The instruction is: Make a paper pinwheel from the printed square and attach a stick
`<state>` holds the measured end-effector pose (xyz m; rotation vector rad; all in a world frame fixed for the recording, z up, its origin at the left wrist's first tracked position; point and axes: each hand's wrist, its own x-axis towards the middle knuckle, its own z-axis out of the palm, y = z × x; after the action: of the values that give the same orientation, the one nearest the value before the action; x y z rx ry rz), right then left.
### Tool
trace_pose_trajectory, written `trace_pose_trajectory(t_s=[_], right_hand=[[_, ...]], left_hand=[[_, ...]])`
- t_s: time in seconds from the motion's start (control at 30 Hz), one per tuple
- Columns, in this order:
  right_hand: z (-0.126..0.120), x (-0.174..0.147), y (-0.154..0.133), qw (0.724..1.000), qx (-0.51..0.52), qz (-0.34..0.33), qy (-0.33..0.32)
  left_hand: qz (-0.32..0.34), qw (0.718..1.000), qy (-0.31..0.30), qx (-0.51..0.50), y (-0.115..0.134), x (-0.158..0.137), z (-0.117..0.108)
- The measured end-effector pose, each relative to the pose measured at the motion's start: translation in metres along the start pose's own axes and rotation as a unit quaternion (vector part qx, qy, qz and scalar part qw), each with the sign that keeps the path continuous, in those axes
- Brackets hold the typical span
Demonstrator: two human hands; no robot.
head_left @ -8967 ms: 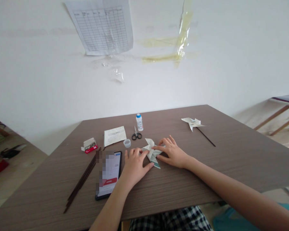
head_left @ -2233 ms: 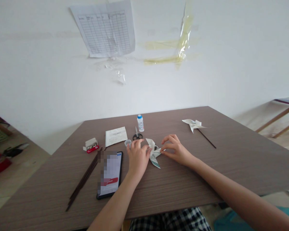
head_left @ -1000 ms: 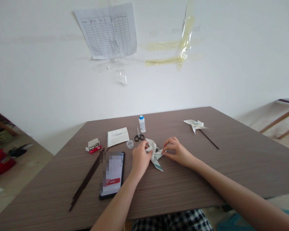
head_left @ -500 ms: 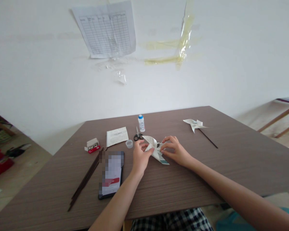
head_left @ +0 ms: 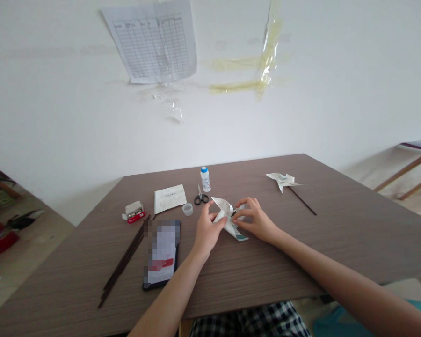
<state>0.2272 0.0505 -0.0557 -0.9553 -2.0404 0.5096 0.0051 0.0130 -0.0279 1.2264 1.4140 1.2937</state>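
Note:
Between my hands is a paper pinwheel with printed, curled blades, held just above the table. My left hand grips it from the left, thumb pressed near its middle. Fingers of my right hand pinch at its centre from the right, where a small dark bit shows; I cannot make out what that is. Black-handled scissors lie just beyond my left hand, beside a small clear cup. A white bottle with a blue cap stands behind them.
Left of my arm lies a phone, with dark thin sticks beside it. Farther back are a red-and-white small box and a printed paper sheet. Another pinwheel on a stick rests at the right. A wall closes off the far side.
My left hand has shifted slightly to the right and its fingers have drawn in around the pinwheel, which has turned a little. My right hand stays at its centre.

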Motion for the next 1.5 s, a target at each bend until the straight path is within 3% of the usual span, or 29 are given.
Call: trace_pose_trajectory(t_s=[0.77,1.0,1.23,1.5], right_hand=[[0.0011,0.0007,-0.0025,1.0,0.005,0.026,0.002],[0.0013,0.0016,-0.0018,0.997,0.042,0.046,0.038],[0.0024,0.0029,0.0028,0.996,0.018,0.077,-0.033],[0.0016,0.0022,0.0048,0.996,-0.034,0.067,-0.042]], left_hand=[[0.007,1.0,-0.021,-0.01,0.004,-0.0009,0.0054],[-0.001,1.0,-0.026,-0.017,0.0015,0.0004,0.0063],[0.037,0.998,-0.043,0.006,0.0006,-0.0002,0.0043],[0.085,0.99,-0.043,0.108,-0.003,-0.0006,0.0015]])
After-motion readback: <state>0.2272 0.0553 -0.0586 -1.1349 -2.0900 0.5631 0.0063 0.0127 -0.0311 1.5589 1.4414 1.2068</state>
